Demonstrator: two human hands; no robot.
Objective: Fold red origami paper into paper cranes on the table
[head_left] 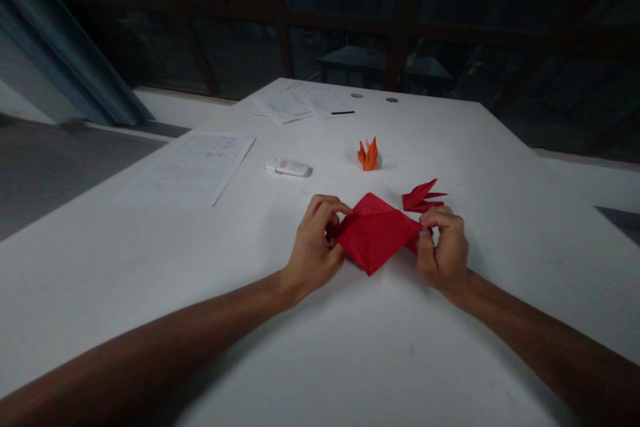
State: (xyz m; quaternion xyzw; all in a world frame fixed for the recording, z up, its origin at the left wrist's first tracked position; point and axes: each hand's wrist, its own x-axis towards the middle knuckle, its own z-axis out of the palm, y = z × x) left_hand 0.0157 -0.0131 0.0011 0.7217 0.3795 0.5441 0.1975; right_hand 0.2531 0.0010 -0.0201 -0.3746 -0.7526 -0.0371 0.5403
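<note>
A red sheet of folded paper (376, 232), roughly diamond-shaped, is held between my two hands just over the white table. My left hand (317, 240) pinches its left corner, with the fingertips on top and the thumb below. At the right corner, my right hand (444, 247) grips the paper between thumb and bent fingers. Part of a lower layer shows beneath the right side. Just behind my right hand lies a red origami piece (423, 197) with pointed tips. Farther back stands an orange origami piece (369, 155) with several upright points.
A white tube-like item (289, 168) with printing lies left of the orange piece. Printed sheets (195, 163) rest at the left, and more papers (287, 105) with a dark pen-like stick (343, 113) lie at the back. Two round discs (392, 100) sit near the far edge of the table (300, 360).
</note>
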